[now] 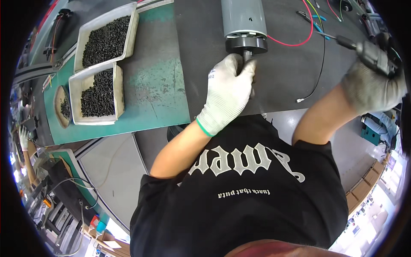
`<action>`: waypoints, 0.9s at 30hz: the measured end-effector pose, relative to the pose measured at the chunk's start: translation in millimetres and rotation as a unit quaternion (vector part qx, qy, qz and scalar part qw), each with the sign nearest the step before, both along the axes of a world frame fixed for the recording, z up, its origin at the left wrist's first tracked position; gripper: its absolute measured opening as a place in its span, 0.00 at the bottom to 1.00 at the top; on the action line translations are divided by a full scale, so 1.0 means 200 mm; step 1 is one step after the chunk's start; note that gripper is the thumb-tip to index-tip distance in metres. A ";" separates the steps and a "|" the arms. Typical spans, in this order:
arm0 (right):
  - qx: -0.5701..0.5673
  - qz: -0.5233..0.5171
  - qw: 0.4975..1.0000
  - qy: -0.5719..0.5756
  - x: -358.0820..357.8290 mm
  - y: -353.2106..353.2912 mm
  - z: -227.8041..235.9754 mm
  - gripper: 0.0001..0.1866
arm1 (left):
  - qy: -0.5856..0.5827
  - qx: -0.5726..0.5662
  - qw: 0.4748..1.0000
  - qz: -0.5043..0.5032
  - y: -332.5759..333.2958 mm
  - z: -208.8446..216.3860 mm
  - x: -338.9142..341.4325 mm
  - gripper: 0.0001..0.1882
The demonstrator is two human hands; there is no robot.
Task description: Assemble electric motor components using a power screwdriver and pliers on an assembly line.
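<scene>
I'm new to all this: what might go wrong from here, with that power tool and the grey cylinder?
The left hand grips the shaft below the grey cylinder; if the shaft turned, the glove might catch.

The right hand holds the power tool with its bit pointing inward, so it could snag the loose black wire if lowered there.

The red wire loops out from the cylinder, and a passing sleeve or tool might tug it.

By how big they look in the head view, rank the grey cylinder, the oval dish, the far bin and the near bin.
1. Far bin and near bin: too alike to rank
2. Grey cylinder: visible part only, cut off by the top edge
3. Oval dish
</scene>
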State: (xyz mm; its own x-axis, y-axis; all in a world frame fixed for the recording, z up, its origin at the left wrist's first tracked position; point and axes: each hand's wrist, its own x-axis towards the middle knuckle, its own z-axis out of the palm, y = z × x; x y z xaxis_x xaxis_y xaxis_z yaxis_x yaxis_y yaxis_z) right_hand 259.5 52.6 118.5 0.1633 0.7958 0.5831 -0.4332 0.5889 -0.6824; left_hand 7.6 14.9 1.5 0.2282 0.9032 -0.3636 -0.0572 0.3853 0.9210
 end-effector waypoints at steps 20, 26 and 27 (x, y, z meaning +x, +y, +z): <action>-0.069 -0.151 0.668 -0.725 0.81 0.59 -0.76 0.31 | 0.826 0.112 0.511 0.209 -0.02 0.39 -1.70 0.13; -0.097 -0.142 0.695 -0.698 0.76 0.47 -0.74 0.30 | 0.789 -0.064 0.581 0.190 0.29 0.30 -2.30 0.18; -0.105 -0.139 0.700 -0.693 0.74 0.47 -0.73 0.30 | 0.794 -0.075 0.574 0.187 0.29 0.28 -2.37 0.17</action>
